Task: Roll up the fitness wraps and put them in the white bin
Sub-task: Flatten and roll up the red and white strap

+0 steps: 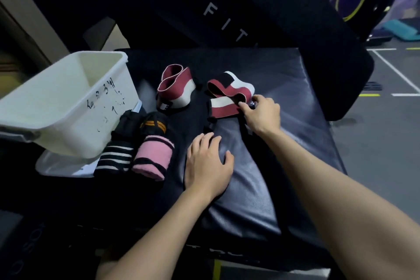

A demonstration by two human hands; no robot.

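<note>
On the padded bench (261,188), the bin (68,102) stood well left of the left hand (208,163), rolled wraps (141,148) between them. A loose wrap (229,95) lay beside the right hand (262,113), fingers apparently pinching its end; another wrap (176,88) sat farther left.
</note>
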